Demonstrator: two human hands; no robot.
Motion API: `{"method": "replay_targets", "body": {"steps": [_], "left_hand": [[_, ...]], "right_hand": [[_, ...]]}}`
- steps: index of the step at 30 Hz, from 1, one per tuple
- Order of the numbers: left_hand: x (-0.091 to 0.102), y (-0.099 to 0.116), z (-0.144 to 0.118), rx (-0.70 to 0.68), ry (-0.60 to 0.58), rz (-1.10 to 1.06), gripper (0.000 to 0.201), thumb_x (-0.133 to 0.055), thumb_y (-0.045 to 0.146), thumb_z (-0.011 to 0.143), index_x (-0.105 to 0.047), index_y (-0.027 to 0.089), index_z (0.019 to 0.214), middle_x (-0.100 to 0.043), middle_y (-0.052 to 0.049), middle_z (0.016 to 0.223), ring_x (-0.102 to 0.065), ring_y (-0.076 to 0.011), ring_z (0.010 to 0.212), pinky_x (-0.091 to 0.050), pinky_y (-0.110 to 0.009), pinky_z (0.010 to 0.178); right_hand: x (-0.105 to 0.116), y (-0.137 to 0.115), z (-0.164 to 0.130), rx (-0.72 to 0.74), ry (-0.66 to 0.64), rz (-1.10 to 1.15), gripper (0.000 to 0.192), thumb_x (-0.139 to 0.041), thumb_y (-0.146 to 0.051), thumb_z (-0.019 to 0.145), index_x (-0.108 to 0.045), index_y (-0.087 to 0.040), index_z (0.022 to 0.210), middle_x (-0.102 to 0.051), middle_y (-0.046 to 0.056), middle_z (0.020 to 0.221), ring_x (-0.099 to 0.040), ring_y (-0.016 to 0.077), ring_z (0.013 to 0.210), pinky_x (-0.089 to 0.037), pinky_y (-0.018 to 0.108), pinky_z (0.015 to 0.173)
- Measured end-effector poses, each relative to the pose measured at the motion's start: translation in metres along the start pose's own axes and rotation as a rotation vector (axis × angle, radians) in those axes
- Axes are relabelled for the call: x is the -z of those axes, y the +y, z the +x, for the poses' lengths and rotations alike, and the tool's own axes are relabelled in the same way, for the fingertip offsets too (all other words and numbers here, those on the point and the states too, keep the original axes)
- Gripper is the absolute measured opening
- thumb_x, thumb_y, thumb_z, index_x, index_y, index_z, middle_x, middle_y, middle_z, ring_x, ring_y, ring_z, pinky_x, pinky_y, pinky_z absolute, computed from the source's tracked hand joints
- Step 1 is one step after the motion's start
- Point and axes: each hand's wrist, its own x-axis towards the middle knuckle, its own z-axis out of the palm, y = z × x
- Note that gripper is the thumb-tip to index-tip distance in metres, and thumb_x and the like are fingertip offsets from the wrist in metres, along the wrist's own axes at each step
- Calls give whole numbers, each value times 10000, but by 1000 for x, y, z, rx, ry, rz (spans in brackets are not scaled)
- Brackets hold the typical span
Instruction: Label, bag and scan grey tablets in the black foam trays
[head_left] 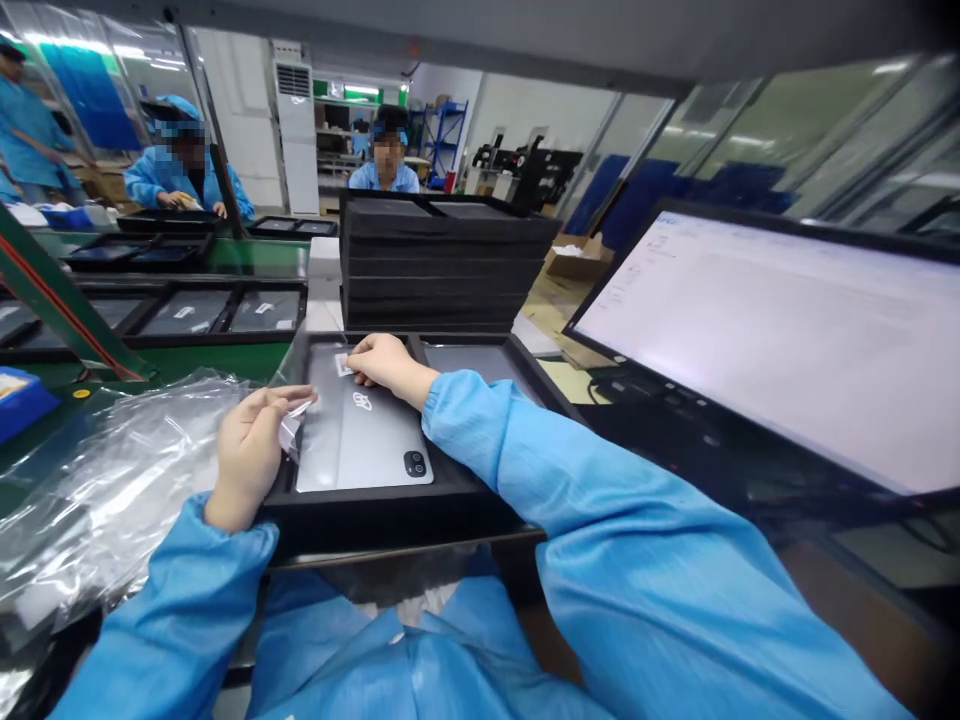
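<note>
A silver-grey tablet [379, 450] lies back up in the left compartment of a black tray [330, 515], its camera bump at the near right corner. My left hand [251, 440] is closed at the tablet's left edge, pinching the clear plastic bag [291, 430]. Across the tablet's far end reaches my right hand [386, 365], its fingertips closed at a small white label [343, 364]. The fingers partly cover that label. Behind my right forearm, a second tablet [472, 362] lies in the right compartment, partly hidden.
Loose clear plastic bags [142, 470] are heaped at left. Stacked black trays [442, 265] rise just beyond the work tray. A monitor [780, 340] stands close on the right. Filled trays [217, 310] sit on a green conveyor [187, 360]. Co-workers [184, 175] sit across.
</note>
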Motion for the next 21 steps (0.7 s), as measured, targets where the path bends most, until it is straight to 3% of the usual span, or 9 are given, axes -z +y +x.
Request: {"method": "replay_targets", "body": {"steps": [4,9,16,19,21], "left_hand": [[-2,-2,-2,-25,52,-102,311,-679,337,781,-491,160,609,-770,-107,1043,-763,-269,955,-634,-281,674],[-1,-5,-2,-107,65,-157,331,-671,281,809,-450,153,599,-771,-76,1043,-772,-269,939,-631,-265,625],[-1,-5,-4,-64,-34,-43,284,-616,253,862,-510,157,616,-773,-71,1025,-766,-239,912,-616,-278,700],[-5,-7,-3,-53,-41,-39,283,-615,266,859,-519,156,617,-770,-75,1012,-761,-235,881,-605,-293,691],[-2,-11,0,-57,34,-96,287,-618,280,841,-479,164,619,-763,-65,1048,-752,-245,924,-604,-308,684]], "right_hand": [[2,-2,2,-16,-15,-5,168,-794,-134,792,-654,-173,707,-609,-22,486,-544,102,429,-388,184,404],[1,-10,-3,-29,-96,109,208,-724,-30,804,-670,-140,636,-639,6,523,-602,103,478,-451,167,439],[0,-6,0,6,-84,117,202,-762,-230,883,-700,-126,721,-763,74,763,-626,92,497,-424,163,401],[0,-4,2,8,-62,62,202,-724,-172,896,-690,-130,702,-743,61,691,-605,88,476,-432,165,410],[1,-4,2,1,-50,24,190,-706,-101,863,-682,-134,677,-701,36,602,-576,85,450,-424,164,412]]}}
